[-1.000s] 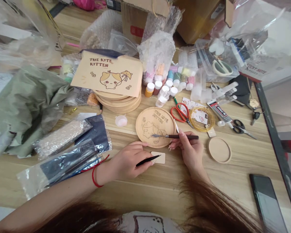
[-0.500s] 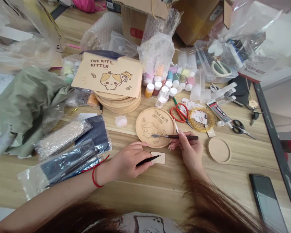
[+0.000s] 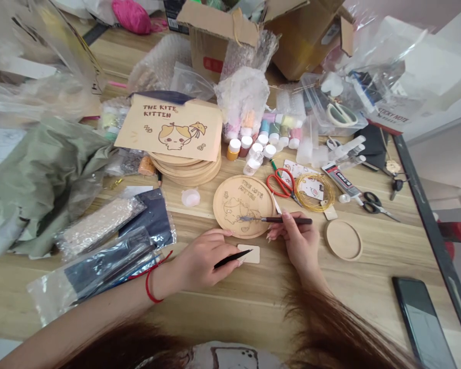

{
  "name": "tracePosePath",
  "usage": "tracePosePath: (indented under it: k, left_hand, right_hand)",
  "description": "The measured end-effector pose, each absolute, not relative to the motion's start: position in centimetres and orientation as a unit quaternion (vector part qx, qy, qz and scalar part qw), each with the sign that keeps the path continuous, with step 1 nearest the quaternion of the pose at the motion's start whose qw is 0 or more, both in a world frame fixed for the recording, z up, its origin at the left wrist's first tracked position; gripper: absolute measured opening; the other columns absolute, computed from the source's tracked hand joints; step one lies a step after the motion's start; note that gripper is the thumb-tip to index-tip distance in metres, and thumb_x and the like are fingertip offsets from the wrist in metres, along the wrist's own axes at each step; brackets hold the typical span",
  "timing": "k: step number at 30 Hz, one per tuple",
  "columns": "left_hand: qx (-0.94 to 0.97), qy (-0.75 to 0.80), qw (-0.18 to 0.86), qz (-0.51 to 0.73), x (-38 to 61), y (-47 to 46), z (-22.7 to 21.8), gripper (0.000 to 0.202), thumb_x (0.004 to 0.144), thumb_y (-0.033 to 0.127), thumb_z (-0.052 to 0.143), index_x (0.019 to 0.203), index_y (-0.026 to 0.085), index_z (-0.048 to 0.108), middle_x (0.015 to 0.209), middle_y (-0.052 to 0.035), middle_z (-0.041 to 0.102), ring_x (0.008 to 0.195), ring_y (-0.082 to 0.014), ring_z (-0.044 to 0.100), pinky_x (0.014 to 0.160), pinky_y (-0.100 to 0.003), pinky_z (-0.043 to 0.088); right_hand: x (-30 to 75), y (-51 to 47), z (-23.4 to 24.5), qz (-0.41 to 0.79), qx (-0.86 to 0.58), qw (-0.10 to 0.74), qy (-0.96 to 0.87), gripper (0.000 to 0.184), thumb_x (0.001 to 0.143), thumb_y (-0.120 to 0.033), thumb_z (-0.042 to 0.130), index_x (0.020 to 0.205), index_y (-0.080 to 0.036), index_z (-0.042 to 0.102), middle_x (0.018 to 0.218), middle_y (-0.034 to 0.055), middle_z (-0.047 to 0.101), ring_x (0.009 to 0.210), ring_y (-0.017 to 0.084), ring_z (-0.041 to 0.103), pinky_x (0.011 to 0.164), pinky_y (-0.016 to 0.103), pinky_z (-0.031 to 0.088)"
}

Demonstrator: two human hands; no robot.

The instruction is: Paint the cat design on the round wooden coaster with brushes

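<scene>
The coaster (image 3: 230, 225) I'm watching is a round wooden disc lying flat on the surface (image 3: 253, 312), just in front of the stack of discs (image 3: 188, 169). A brown kitten drawing and lettering are burned or drawn on its face. Just below its lower edge lies a small wooden tag (image 3: 253, 254), its long axis running left to right.

The right hand (image 3: 299, 241) is closed in a pencil grip around a slim metal-tipped tool (image 3: 288, 220). The tool lies almost level, its tip pointing left over the drawing. I can't tell whether the tip touches the coaster. The left hand (image 3: 205, 264) is also closed, pinching a black tool (image 3: 232, 259) that slants up and to the right. Its point reaches over the tag, though contact is too fine for me to confirm. The 2 hands are near each other but apart.

Nothing blocks either tool. Strands of hair (image 3: 330, 328) hang across the bottom of my view, below the hands. Beyond the coaster stand paint pots (image 3: 261, 143), red scissors (image 3: 280, 183) and a coil of wire (image 3: 315, 192). To the right lie 1 plain disc (image 3: 343, 240) and a phone (image 3: 422, 323). To the left lie plastic bags (image 3: 103, 266) and a green cloth (image 3: 42, 189).
</scene>
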State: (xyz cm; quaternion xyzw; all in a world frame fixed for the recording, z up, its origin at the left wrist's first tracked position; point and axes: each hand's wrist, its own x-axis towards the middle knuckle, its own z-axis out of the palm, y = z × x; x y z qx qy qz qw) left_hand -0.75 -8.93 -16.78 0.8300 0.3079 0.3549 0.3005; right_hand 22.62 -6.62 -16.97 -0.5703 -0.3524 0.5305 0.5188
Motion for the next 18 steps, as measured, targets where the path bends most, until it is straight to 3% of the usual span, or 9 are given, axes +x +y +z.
tracePosePath:
  k: [4, 8, 10, 14, 18]
  left_hand:
    - [0.833, 0.311, 0.301, 0.346, -0.8, -8.9, -16.5, 0.011, 0.088, 0.021, 0.060, 0.096, 0.016, 0.066, 0.075, -0.0029, 0.069, 0.067, -0.0125, 0.061, 0.097, -0.039, 0.053]
    - [0.835, 0.313, 0.295, 0.343, -0.9, -9.0, -16.5, 0.011, 0.088, 0.021, 0.060, 0.096, 0.016, 0.066, 0.074, -0.0023, 0.069, 0.066, -0.0124, 0.061, 0.097, -0.039, 0.053]
    - [0.836, 0.314, 0.291, 0.344, -0.9, -9.1, -16.6, 0.011, 0.088, 0.021, 0.060, 0.096, 0.016, 0.066, 0.072, -0.0019, 0.068, 0.066, -0.0123, 0.060, 0.098, -0.039, 0.053]
    - [0.840, 0.320, 0.279, 0.339, -0.9, -9.1, -16.5, 0.010, 0.088, 0.021, 0.061, 0.094, 0.016, 0.067, 0.072, -0.0021, 0.067, 0.065, -0.0122, 0.060, 0.098, -0.039, 0.053]
    - [0.849, 0.326, 0.271, 0.317, -1.0, -9.2, -16.4, 0.012, 0.089, 0.023, 0.060, 0.096, 0.017, 0.068, 0.076, -0.0040, 0.068, 0.071, -0.0138, 0.062, 0.096, -0.039, 0.053]
  right_hand:
    - [22.6, -6.5, -17.0, 0.539, -0.563, 0.532, -0.331, 0.026, 0.080, -0.041, 0.073, 0.077, -0.019, 0.059, 0.062, 0.0020, 0.071, 0.044, 0.016, 0.064, 0.043, 0.027, 0.054]
    - [22.9, -6.1, -16.7, 0.523, -0.526, 0.604, -0.293, 0.024, 0.081, -0.040, 0.072, 0.079, -0.019, 0.059, 0.054, -0.0037, 0.065, 0.037, 0.010, 0.055, 0.034, 0.018, 0.042]
    - [23.3, -6.0, -16.7, 0.506, -0.506, 0.634, -0.293, 0.021, 0.080, -0.037, 0.072, 0.084, -0.019, 0.062, 0.056, -0.0035, 0.065, 0.041, 0.010, 0.057, 0.038, 0.019, 0.044]
    - [24.0, -6.0, -17.1, 0.484, -0.497, 0.635, -0.339, 0.024, 0.085, -0.039, 0.064, 0.099, -0.019, 0.068, 0.087, 0.0065, 0.074, 0.071, 0.019, 0.071, 0.061, 0.032, 0.057]
    - [24.8, -6.1, -18.0, 0.340, -0.561, 0.567, -0.499, 0.033, 0.092, -0.033, 0.053, 0.122, -0.023, 0.062, 0.114, 0.0112, 0.068, 0.089, 0.023, 0.067, 0.077, 0.043, 0.057]
